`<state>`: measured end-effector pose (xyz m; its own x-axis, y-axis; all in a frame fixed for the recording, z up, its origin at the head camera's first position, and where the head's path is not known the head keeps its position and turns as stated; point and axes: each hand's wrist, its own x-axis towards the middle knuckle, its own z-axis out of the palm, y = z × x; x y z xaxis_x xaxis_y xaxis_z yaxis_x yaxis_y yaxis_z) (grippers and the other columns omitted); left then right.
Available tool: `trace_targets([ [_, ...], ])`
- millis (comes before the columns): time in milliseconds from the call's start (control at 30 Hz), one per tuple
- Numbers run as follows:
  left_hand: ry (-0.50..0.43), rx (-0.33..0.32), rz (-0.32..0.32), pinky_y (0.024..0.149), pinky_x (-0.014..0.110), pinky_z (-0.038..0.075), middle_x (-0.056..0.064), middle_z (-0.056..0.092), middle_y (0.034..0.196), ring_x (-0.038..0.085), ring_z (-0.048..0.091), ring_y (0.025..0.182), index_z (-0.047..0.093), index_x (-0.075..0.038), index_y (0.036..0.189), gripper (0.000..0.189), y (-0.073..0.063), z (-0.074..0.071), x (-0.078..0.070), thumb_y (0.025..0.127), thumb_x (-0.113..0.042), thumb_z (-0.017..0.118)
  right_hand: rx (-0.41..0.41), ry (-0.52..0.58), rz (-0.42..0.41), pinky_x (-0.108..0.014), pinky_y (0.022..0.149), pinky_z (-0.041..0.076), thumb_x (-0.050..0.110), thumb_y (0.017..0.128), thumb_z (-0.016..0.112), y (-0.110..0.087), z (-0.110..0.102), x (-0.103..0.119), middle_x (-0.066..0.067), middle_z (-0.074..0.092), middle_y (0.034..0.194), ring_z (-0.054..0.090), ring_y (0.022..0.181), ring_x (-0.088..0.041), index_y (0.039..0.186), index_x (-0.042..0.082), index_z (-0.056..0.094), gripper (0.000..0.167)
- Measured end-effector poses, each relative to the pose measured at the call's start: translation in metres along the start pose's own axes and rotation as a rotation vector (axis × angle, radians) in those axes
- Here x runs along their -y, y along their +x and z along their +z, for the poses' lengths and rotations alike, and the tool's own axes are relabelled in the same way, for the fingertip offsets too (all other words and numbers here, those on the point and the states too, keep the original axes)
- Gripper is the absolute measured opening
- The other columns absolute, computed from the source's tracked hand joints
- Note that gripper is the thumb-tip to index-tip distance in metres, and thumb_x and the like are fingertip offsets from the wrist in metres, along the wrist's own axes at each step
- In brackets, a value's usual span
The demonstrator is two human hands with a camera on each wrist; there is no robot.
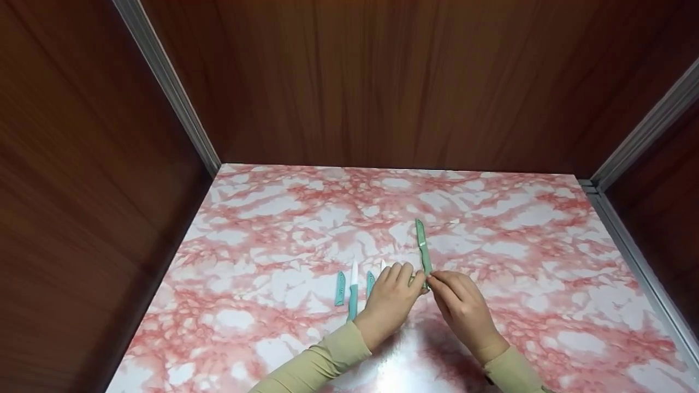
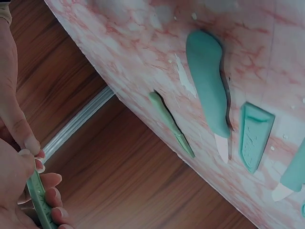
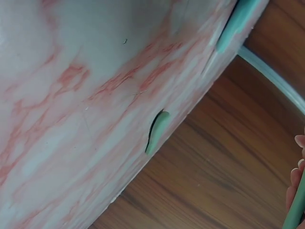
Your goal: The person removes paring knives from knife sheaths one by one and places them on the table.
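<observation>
In the head view my left hand [image 1: 390, 297] and right hand [image 1: 464, 305] meet fingertip to fingertip above the table. My left fingers curl round a slim green knife sheath [image 2: 40, 200] with raised marks. My right thumb and fingertips pinch at its end; whether a blade is inside is hidden. Just beyond the hands lies a green knife [image 1: 421, 240] with its blade covered. Left of my left hand are a teal knife [image 1: 353, 297] with a bare white blade and a teal sheath [image 1: 340, 288]. My left hand partly covers another teal sheath [image 1: 370, 280] and a white blade tip [image 1: 383, 265].
The table [image 1: 262, 245] has a red-and-white marbled top. Brown wood-grain panels [image 1: 349, 82] stand behind it and at both sides, with grey metal strips [image 1: 169, 82] at the corners.
</observation>
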<state>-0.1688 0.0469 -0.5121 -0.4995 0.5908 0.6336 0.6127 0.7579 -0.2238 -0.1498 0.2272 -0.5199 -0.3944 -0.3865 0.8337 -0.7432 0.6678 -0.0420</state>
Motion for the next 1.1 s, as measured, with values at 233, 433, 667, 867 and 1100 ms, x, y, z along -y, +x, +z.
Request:
trace_targets([
  [233, -0.003, 0.003, -0.03, 0.062, 0.023, 0.036, 0.001, 0.045, 0.087, 0.015, 0.04, 0.072, 0.058, -0.016, 0.104, 0.03, -0.0012, -0.0015, -0.0029, 0.095, -0.041, 0.044, -0.015, 0.012, 0.004, -0.033, 0.087, 0.045, 0.012, 0.099, 0.05, 0.0011, -0.0014, 0.0035, -0.013, 0.065, 0.107, 0.061, 0.094, -0.029, 0.11, -0.001, 0.069, 0.025],
  [433, -0.006, 0.004, -0.031, 0.061, 0.023, 0.035, 0.0, 0.045, 0.086, 0.014, 0.039, 0.071, 0.059, -0.016, 0.104, 0.029, -0.0012, -0.0026, -0.0026, 0.094, -0.042, 0.048, -0.029, 0.03, 0.006, -0.033, 0.086, 0.046, 0.012, 0.099, 0.05, 0.0035, -0.0036, 0.0056, -0.012, 0.065, 0.107, 0.061, 0.093, -0.028, 0.11, -0.001, 0.069, 0.025],
  [667, -0.046, -0.025, -0.022, 0.06, 0.023, 0.035, 0.001, 0.045, 0.085, 0.014, 0.041, 0.071, 0.059, -0.015, 0.105, 0.03, -0.0015, -0.0009, -0.0012, 0.095, -0.04, 0.045, -0.007, 0.026, -0.002, -0.031, 0.086, 0.046, 0.012, 0.1, 0.049, 0.0067, -0.0071, 0.0054, -0.011, 0.064, 0.107, 0.06, 0.092, -0.027, 0.11, -0.001, 0.069, 0.026],
  [867, -0.043, -0.02, -0.038, 0.061, 0.024, 0.037, 0.001, 0.045, 0.087, 0.015, 0.043, 0.073, 0.06, -0.016, 0.104, 0.03, -0.0021, -0.0017, -0.0016, 0.093, -0.04, 0.046, -0.011, 0.019, 0.005, -0.031, 0.085, 0.046, 0.012, 0.1, 0.049, 0.0065, -0.0057, 0.0054, -0.01, 0.065, 0.106, 0.061, 0.091, -0.026, 0.109, -0.001, 0.069, 0.026],
  [1100, -0.031, -0.01, -0.047, 0.064, 0.023, 0.038, 0.001, 0.046, 0.088, 0.015, 0.044, 0.075, 0.06, -0.015, 0.104, 0.031, -0.0035, -0.0016, -0.0008, 0.093, -0.041, 0.046, -0.019, 0.014, 0.006, -0.031, 0.085, 0.047, 0.013, 0.1, 0.049, 0.0052, -0.0039, 0.0052, -0.011, 0.065, 0.105, 0.061, 0.091, -0.027, 0.107, -0.002, 0.07, 0.026],
])
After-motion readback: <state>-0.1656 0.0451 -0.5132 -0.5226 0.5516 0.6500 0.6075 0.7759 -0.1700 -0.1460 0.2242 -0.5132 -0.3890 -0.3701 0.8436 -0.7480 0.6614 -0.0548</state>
